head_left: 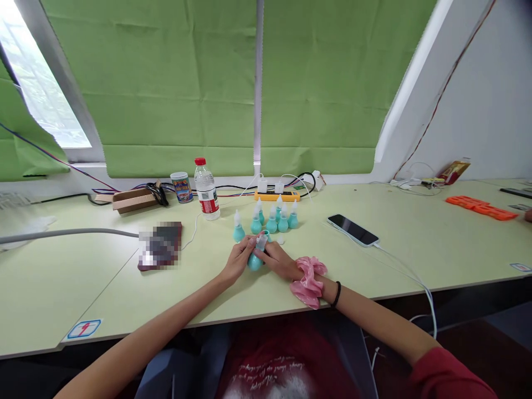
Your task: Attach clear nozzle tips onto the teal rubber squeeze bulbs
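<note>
Near the table's front edge, my left hand [241,256] and my right hand [281,260] meet around one teal bulb nasal aspirator [255,262]. Its rounded bulb points down toward me and its clear plastic top sticks up between my fingers. Both hands are closed on it; some fingertips are hidden. Just behind my hands lies a teal open-mouthed bulb [266,235], partly covered by them. A small whitish cap-like piece [280,240] is beside it. Several assembled aspirators with white tips [271,221] stand in a group further back, and a single one [238,228] stands left of them.
A water bottle [206,191], a can [182,187] and an open cardboard box [137,200] stand back left. Behind the aspirators is an orange power strip [277,195]. A phone [353,230] on a cable lies right, with an orange plastic piece [481,208] beyond.
</note>
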Action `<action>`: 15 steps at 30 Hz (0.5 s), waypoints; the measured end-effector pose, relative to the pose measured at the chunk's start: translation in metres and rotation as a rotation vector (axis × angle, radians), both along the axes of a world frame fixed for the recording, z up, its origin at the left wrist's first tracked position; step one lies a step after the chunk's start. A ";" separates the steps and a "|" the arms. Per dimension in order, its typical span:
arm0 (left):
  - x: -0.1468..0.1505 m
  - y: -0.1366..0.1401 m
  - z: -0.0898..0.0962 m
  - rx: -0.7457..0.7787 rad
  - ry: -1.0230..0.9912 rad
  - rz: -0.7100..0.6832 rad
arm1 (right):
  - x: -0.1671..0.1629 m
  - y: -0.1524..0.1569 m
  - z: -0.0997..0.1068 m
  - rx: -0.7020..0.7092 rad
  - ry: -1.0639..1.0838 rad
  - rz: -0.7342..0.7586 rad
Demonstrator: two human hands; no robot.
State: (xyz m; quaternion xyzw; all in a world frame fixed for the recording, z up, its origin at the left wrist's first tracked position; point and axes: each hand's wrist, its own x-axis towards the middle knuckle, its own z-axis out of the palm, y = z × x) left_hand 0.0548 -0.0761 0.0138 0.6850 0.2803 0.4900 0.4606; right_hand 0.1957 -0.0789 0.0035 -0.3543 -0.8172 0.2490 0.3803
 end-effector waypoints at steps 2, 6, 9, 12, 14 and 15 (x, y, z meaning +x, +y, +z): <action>-0.002 0.002 0.000 -0.023 -0.018 -0.005 | 0.002 0.003 0.000 -0.106 0.129 0.063; -0.005 0.003 0.001 -0.018 -0.040 0.054 | 0.006 0.009 0.002 -0.238 0.277 0.105; -0.005 0.003 0.001 -0.005 -0.035 0.125 | 0.007 0.009 0.006 -0.309 0.239 0.172; -0.006 0.002 0.002 -0.003 -0.028 0.124 | 0.009 0.008 0.005 -0.342 0.237 0.212; -0.007 0.003 0.003 0.022 -0.010 0.094 | 0.011 0.008 0.002 -0.387 0.261 0.227; -0.008 0.003 0.003 0.053 0.005 0.084 | 0.013 0.008 -0.001 -0.421 0.278 0.223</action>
